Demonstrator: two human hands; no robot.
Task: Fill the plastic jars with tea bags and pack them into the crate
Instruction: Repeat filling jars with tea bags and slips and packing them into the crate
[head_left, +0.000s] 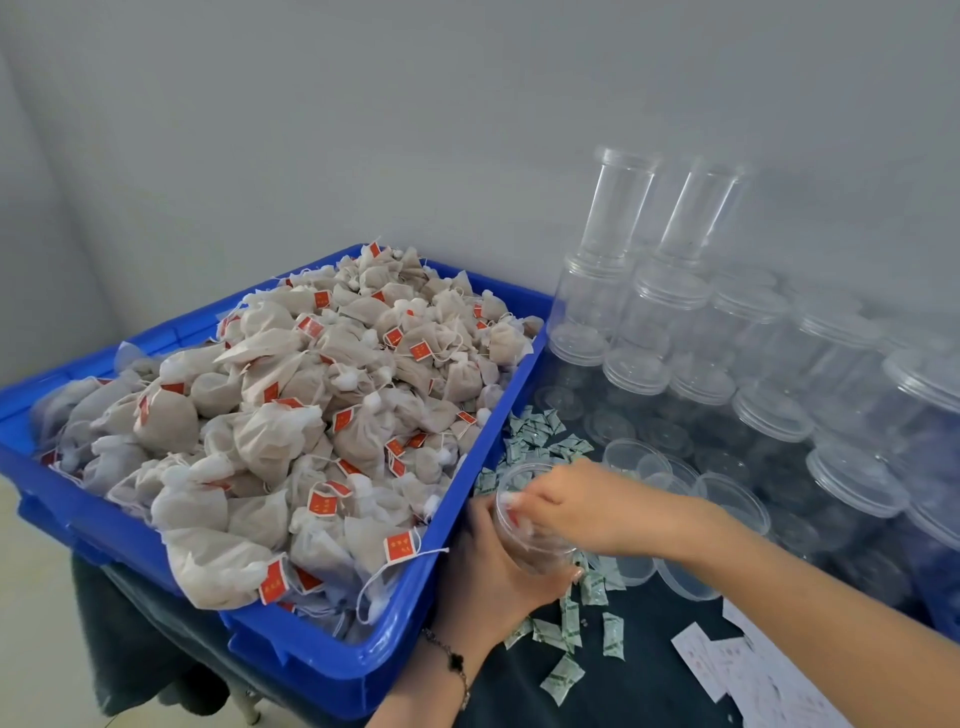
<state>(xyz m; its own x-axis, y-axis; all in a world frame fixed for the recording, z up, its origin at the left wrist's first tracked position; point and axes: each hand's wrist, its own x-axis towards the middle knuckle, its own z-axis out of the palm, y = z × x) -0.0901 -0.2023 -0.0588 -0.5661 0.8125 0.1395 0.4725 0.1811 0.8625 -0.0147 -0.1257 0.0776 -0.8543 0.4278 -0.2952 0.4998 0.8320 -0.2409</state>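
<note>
Blue crate (457, 457) crowds the jar (524, 540) the left hand (493, 577) grips; right hand (566, 501) pinches inside; sachets (566, 618) scattered around.

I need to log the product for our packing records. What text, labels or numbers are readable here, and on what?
Nothing reads clearly.
Red tags on the tea bags: pale characters, too blurred to read.
Small sachets on the table: green print, too small to read.
White slips by the right forearm: faint reddish marks, unreadable.
Clear jars and blue crate: no text visible.
</note>
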